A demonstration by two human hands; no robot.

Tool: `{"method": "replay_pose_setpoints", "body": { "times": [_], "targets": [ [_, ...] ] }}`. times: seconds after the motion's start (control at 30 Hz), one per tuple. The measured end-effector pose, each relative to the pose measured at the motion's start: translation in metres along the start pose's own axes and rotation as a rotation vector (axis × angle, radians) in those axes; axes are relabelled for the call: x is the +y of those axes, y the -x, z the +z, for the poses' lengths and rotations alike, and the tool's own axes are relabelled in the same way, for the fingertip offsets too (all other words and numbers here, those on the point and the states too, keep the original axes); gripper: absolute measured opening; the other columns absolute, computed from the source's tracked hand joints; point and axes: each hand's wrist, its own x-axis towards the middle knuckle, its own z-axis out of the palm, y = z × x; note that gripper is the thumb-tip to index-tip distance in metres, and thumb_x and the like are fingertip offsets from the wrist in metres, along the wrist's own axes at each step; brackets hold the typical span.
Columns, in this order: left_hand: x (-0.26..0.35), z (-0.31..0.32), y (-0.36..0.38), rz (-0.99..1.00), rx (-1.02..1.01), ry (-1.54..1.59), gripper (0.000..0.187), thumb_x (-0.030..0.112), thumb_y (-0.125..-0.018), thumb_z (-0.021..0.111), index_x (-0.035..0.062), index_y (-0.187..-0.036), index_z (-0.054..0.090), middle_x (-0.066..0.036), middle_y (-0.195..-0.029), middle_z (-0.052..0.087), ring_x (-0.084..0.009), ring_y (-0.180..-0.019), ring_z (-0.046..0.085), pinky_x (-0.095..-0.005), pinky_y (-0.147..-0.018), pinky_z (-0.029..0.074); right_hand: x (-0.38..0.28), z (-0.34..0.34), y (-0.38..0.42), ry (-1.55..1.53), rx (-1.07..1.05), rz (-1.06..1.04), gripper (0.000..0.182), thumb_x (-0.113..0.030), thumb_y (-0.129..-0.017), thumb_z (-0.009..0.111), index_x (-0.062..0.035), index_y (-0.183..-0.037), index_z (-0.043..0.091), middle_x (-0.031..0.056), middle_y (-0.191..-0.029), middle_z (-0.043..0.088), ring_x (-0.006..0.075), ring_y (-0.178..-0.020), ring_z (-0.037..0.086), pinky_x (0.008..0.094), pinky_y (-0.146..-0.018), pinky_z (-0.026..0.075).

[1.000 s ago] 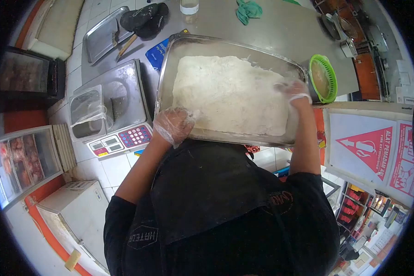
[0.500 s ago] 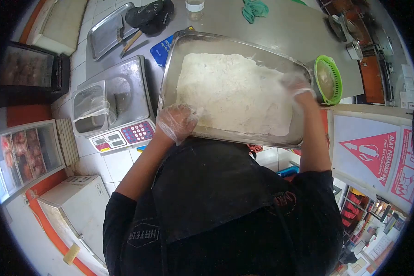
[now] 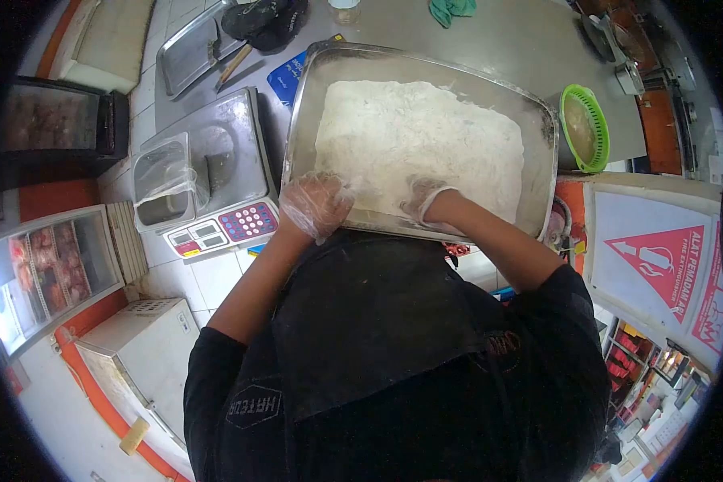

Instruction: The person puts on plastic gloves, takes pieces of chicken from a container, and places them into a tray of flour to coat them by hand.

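A large metal tray holds a broad layer of off-white powder that looks like flour. Over the tray's near left corner, my left hand, in a clear plastic glove, is closed on the rim. My right hand, also gloved, is at the near side of the powder, right of my left hand. Its fingers point down into the powder, apart from one another as far as they show, and the tips are hidden. Nothing held shows in it.
A digital scale carrying a clear container stands left of the tray. A lime green basket is at the right. Behind lie a blue box, a black cap, a smaller metal tray and a green cloth.
My right hand has moved left from the tray's right side to the near middle, into the powder. My left hand stays at the near left corner. The camera view has shifted slightly.
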Motion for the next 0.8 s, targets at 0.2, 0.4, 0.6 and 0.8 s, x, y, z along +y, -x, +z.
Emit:
{"method": "replay_pose_setpoints", "body": {
  "times": [0.2, 0.4, 0.6, 0.8],
  "targets": [
    [0.003, -0.008, -0.003, -0.034, -0.036, 0.031, 0.027, 0.034, -0.084, 0.061, 0.0107, -0.095, 0.069, -0.012, -0.091, 0.068, -0.0331, -0.083, 0.066, -0.0473, -0.074, 0.053, 0.021, -0.001, -0.026, -0.413, -0.039, 0.014, 0.061, -0.041, -0.087, 0.063, 0.0007, -0.13, 0.053, 0.0268, -0.106, 0.066, 0.0372, -0.09, 0.065, 0.043, -0.079, 0.051],
    [0.002, -0.011, -0.003, -0.083, -0.117, 0.041, 0.03, 0.036, -0.085, 0.06, 0.0109, -0.097, 0.069, -0.013, -0.093, 0.068, -0.0344, -0.087, 0.066, -0.0477, -0.078, 0.053, 0.055, -0.026, -0.023, -0.384, 0.155, -0.089, 0.048, -0.037, -0.09, 0.06, -0.003, -0.123, 0.059, 0.021, -0.104, 0.066, 0.0345, -0.092, 0.064, 0.0423, -0.082, 0.05],
    [0.002, -0.01, -0.002, -0.067, -0.089, 0.051, 0.03, 0.037, -0.085, 0.06, 0.0118, -0.099, 0.069, -0.013, -0.094, 0.069, -0.0347, -0.087, 0.066, -0.0476, -0.078, 0.053, 0.023, -0.051, -0.002, 0.417, 0.468, -0.107, 0.041, -0.039, -0.09, 0.059, -0.0087, -0.117, 0.064, 0.0185, -0.111, 0.065, 0.0316, -0.104, 0.063, 0.0433, -0.093, 0.048],
    [0.0, -0.007, -0.002, -0.04, -0.042, 0.077, 0.029, 0.037, -0.084, 0.061, 0.0121, -0.097, 0.069, -0.013, -0.095, 0.068, -0.0344, -0.085, 0.066, -0.0466, -0.077, 0.053, -0.018, -0.018, -0.016, 0.281, 0.117, -0.223, 0.04, -0.044, -0.087, 0.059, -0.0095, -0.106, 0.068, 0.0212, -0.106, 0.067, 0.036, -0.099, 0.065, 0.0473, -0.089, 0.049]
  ]
}}
